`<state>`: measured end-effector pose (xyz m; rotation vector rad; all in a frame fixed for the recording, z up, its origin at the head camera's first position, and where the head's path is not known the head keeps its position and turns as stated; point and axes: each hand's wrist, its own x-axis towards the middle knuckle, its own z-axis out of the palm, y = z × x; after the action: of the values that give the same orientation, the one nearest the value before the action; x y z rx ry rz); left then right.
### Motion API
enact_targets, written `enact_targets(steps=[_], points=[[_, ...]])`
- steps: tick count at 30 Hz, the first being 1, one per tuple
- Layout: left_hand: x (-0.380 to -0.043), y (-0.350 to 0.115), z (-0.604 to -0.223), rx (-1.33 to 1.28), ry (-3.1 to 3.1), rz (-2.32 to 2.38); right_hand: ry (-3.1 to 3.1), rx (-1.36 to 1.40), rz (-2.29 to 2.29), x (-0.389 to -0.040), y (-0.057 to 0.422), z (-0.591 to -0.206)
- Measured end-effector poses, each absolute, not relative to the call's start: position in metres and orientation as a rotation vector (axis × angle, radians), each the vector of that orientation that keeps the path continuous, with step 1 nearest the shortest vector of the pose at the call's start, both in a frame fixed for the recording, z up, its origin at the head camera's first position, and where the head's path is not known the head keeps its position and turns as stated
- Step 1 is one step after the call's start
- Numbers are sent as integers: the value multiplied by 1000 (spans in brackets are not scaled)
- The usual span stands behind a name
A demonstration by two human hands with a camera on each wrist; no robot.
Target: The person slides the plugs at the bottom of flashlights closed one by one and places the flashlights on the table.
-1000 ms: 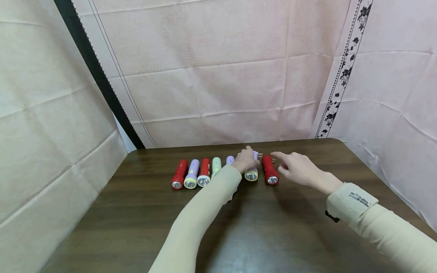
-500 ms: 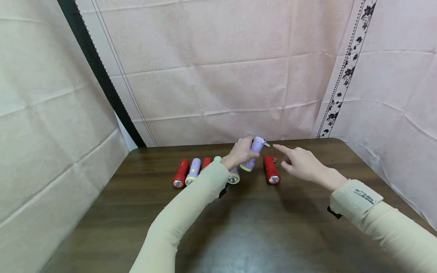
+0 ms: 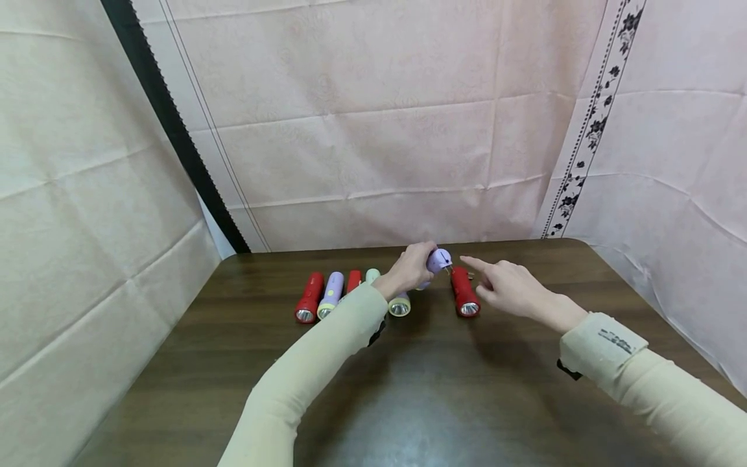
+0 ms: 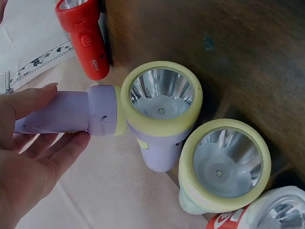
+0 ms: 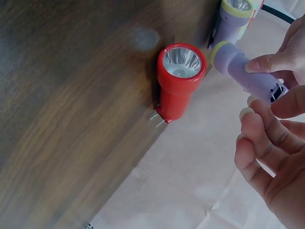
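My left hand (image 3: 411, 269) grips a purple flashlight (image 4: 62, 112) with a yellow rim, thumb on one side and fingers on the other. It is held up off the table, its prong end turned toward my right hand (image 3: 513, 288). Metal prongs stick out of that end. The right hand holds nothing; its index finger points at the prong end, close to it, and contact is unclear. Just below stands a red flashlight (image 5: 178, 90), lying on the table with its prongs out. Another purple flashlight (image 4: 164, 114) lies next to the held one's head.
A row of flashlights continues left: a pale green one (image 3: 372, 275), a red one with a white head (image 3: 354, 280), a purple one (image 3: 331, 295) and a red one (image 3: 308, 298). The brown wooden table (image 3: 233, 383) meets cloth walls (image 3: 379, 149) behind and at both sides.
My left hand has lifted the purple flashlight out of the row, then tipped and lowered it slightly, prong end toward the right hand. The right hand stays nearly in place, still pointing.
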<state>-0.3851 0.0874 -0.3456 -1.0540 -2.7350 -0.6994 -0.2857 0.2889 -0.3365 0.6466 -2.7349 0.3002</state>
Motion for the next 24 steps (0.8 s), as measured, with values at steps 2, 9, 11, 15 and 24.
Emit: enact_targets(steps=[2,9,11,15,24], points=[[-385,88,-347,-1061,-2728,-701,-2728,658,303,-286,287,-338],[-384,89,-346,-1060,-2730,-729,-2689,700,303,-286,283,-338],[-384,88,-347,-1068,-2728,-737,-2693,706,308,-286,283,-339],[-384,89,-349,-1067,-2739,-737,-2698,723,319,-285,280,-340],[-382,92,-352,-1024,-2760,-745,-2652,747,276,-285,278,-342]])
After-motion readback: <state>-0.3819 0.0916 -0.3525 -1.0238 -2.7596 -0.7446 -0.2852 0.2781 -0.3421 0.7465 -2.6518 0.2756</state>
